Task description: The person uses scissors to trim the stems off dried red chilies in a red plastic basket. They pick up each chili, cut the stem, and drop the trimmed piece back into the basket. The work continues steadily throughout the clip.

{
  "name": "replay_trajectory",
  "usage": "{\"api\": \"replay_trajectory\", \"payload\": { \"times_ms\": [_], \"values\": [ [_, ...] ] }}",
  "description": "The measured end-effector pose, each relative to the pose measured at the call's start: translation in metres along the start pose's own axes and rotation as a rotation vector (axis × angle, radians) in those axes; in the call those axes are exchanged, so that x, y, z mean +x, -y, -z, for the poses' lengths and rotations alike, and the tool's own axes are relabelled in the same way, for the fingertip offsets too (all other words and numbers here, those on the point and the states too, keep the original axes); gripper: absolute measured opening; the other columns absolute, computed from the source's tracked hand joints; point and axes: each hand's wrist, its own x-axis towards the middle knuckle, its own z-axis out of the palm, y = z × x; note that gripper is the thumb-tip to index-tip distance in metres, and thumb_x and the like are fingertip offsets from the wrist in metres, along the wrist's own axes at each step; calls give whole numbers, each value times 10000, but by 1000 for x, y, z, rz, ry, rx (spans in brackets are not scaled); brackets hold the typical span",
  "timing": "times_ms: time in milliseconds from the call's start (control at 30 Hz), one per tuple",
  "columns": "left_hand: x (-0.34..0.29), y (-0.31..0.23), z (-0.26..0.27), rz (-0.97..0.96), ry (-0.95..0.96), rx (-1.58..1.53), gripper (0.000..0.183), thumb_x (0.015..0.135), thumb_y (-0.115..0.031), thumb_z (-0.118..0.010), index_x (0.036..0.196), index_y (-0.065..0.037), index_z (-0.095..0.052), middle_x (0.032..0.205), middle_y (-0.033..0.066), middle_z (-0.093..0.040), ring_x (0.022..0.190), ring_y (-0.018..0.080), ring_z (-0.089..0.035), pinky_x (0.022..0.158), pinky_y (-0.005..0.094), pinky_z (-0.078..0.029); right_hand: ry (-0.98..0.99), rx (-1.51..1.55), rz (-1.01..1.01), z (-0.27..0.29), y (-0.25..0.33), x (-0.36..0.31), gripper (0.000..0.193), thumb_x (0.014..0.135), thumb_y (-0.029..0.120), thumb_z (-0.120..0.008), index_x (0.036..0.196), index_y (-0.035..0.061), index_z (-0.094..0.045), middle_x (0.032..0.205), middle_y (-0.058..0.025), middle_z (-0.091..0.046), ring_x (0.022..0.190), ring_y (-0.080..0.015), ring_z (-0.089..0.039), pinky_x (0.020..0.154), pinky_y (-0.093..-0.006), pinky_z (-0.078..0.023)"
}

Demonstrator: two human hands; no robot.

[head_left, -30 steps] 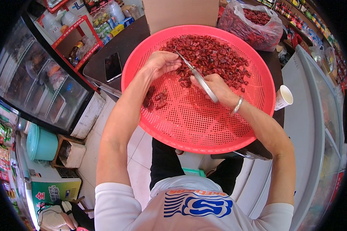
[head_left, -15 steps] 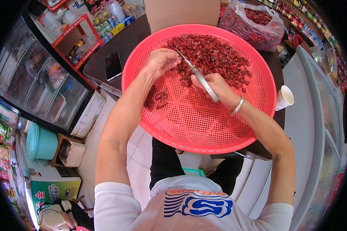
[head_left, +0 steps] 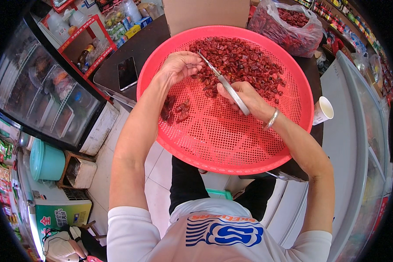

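Note:
A large round pink-red mesh basket (head_left: pixel 209 139) sits in front of me. Cut pieces of dried red chili (head_left: pixel 244 61) are heaped across its far side, and a few longer dried chilies (head_left: pixel 175 112) lie by its left rim. With thumb and fingers through the handles, my right hand (head_left: pixel 250 101) holds metal scissors (head_left: pixel 225 84), their tips pointing up and left. My left hand (head_left: pixel 179 67) is closed in a pinch beside the scissor tips, over the left edge of the heap. What it pinches is hidden by the fingers.
A clear bag of dried chilies (head_left: pixel 288 27) stands beyond the basket's right rim. On the dark table lie a phone (head_left: pixel 127 73) at left and a tipped paper cup (head_left: pixel 323 110) at right. A cardboard box (head_left: pixel 205 15) stands behind the basket; a freezer (head_left: pixel 343 131) flanks the right side.
My left hand has shifted slightly left and up. The scissors and right hand have barely moved, and both hands stay closed.

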Motion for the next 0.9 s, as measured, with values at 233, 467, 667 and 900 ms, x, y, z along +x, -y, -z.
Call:
{"api": "replay_trajectory", "payload": {
  "times_ms": [233, 467, 667, 900],
  "values": [
    [0, 1, 1, 7, 6, -19, 130, 811, 47, -602, 934, 58, -560, 820, 168, -648, 682, 224, -657, 590, 273, -555, -52, -107, 12, -1, 3, -1, 538, 830, 588, -570, 617, 96, -525, 500, 63, -397, 421, -42, -375, 373, -220, -252],
    [-1, 0, 0, 8, -14, -2, 120, 811, 48, -603, 925, 58, -569, 813, 172, -652, 681, 221, -660, 585, 265, -555, -61, -105, -6, -2, 5, -2, 515, 850, 538, -580, 619, 78, -549, 494, 59, -400, 410, -46, -376, 374, -223, -265],
    [-1, 1, -2, 5, -23, 18, 115, 809, 46, -608, 918, 59, -574, 808, 172, -654, 677, 216, -661, 581, 260, -554, -67, -127, -35, -2, 6, -2, 524, 851, 535, -580, 624, 63, -561, 481, 48, -413, 391, -58, -392, 361, -226, -287],
    [-1, 2, -2, 10, -39, 37, 109, 807, 39, -615, 910, 58, -581, 820, 163, -654, 690, 212, -658, 600, 261, -548, -102, -161, -57, -4, 8, -3, 545, 838, 543, -591, 608, 49, -569, 477, 29, -427, 389, -73, -415, 361, -234, -307]
  ]
}}
